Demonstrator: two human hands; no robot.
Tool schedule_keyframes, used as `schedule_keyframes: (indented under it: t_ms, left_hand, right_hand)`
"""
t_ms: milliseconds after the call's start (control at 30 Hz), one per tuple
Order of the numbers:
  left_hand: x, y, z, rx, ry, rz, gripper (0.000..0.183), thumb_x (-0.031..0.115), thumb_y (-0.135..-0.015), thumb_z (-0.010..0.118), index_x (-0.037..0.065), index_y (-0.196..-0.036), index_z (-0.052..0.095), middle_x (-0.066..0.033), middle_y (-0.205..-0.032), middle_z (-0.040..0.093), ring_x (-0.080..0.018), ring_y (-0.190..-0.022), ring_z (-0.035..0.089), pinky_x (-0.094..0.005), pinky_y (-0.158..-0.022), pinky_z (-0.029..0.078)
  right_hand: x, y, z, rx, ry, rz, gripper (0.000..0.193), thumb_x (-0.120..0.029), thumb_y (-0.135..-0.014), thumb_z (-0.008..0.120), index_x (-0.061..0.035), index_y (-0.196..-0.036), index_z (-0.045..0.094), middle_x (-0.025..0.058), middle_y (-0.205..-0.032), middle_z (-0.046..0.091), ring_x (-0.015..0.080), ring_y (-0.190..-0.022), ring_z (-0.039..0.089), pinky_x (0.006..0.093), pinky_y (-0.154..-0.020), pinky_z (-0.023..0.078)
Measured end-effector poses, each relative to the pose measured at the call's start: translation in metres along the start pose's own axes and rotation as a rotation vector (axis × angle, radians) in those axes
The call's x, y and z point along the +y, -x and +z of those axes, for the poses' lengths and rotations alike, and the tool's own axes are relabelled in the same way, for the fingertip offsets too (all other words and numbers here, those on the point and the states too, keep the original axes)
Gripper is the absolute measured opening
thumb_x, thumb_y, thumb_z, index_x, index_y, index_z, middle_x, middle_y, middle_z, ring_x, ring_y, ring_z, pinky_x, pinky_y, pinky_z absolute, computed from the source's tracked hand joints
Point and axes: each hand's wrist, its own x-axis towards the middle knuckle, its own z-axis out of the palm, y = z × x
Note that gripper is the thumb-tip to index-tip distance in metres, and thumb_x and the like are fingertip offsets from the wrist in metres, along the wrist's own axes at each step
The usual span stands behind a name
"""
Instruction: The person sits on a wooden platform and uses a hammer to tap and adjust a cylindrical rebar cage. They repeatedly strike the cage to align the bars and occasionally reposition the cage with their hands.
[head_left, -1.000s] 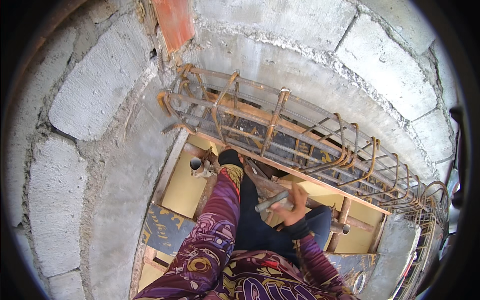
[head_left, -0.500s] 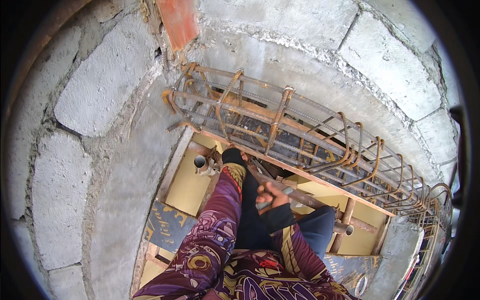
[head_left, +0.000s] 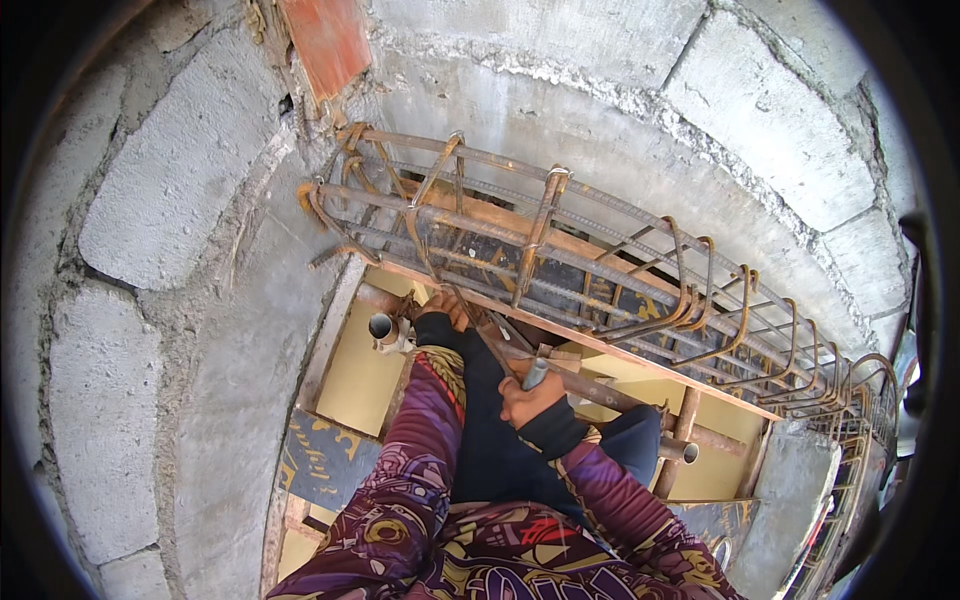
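Grey bar (head_left: 536,374) swung from crosswise to end-up since last frame, person's side of rebar cage (head_left: 539,235). Right hand (head_left: 530,402) closed around it; left hand (head_left: 445,307) curled beside cage, can't tell its hold.

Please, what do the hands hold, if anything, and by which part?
The right hand holds a grey cylindrical piece, closed around it just below its exposed upper end. Whether the left hand holds anything cannot be told.
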Motion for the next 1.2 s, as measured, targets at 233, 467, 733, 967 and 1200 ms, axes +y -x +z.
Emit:
schedule_keyframes:
  t_ms: [233, 467, 733, 967, 1200]
  left_hand:
    - [0.008, -0.025, -0.036, -0.297, -0.037, 0.06, 0.02, 0.02, -0.088, 0.067, 0.013, -0.105, 0.062, -0.0039, -0.088, 0.066, -0.02, -0.074, 0.064, -0.0364, -0.063, 0.056]
    - [0.022, -0.01, -0.017, -0.143, -0.023, -0.062, 0.013, 0.01, -0.093, 0.059, 0.002, -0.103, 0.059, -0.0128, -0.089, 0.063, -0.0234, -0.062, 0.059, -0.0364, -0.044, 0.05]
    - [0.018, 0.002, -0.02, -0.235, -0.174, 0.143, 0.027, 0.001, -0.088, 0.062, -0.002, -0.115, 0.058, -0.0131, -0.091, 0.067, -0.0218, -0.068, 0.064, -0.0322, -0.057, 0.056]
    - [0.01, 0.004, -0.016, 0.188, -1.289, 1.231, 0.052, 0.019, -0.07, 0.078, 0.003, -0.115, 0.059, -0.0126, -0.083, 0.062, -0.0284, -0.066, 0.061, -0.0388, -0.06, 0.05]
    - [0.037, 0.021, 0.0, 0.057, -1.437, 1.319, 0.051, 0.022, -0.07, 0.077, 0.008, -0.114, 0.056, -0.016, -0.102, 0.056, -0.0359, -0.081, 0.06, -0.0442, -0.068, 0.051]
  right_hand:
    - [0.015, 0.005, 0.02, 0.15, 0.401, -0.483, 0.036, -0.008, -0.072, 0.065, 0.0014, -0.106, 0.059, 0.0214, -0.086, 0.066, 0.041, -0.079, 0.065, 0.0434, -0.07, 0.054]
    - [0.0, 0.007, 0.021, 0.073, 0.577, -0.54, 0.043, -0.005, -0.07, 0.066, 0.0039, -0.111, 0.055, 0.0255, -0.092, 0.063, 0.0431, -0.082, 0.064, 0.0456, -0.073, 0.053]
    - [-0.005, 0.002, 0.014, 0.002, 0.727, -0.613, 0.044, -0.005, -0.068, 0.067, 0.0045, -0.11, 0.055, 0.0226, -0.087, 0.061, 0.0419, -0.076, 0.063, 0.0466, -0.067, 0.052]
    - [-0.021, 0.003, 0.008, -0.093, 0.938, -0.61, 0.049, -0.008, -0.07, 0.065, 0.0083, -0.114, 0.054, 0.0237, -0.095, 0.061, 0.0393, -0.077, 0.066, 0.0436, -0.065, 0.055]
    - [-0.016, 0.002, 0.017, -0.01, 0.701, -0.563, 0.044, -0.008, -0.071, 0.067, 0.0045, -0.11, 0.053, 0.0254, -0.097, 0.06, 0.0407, -0.077, 0.065, 0.0448, -0.065, 0.055]
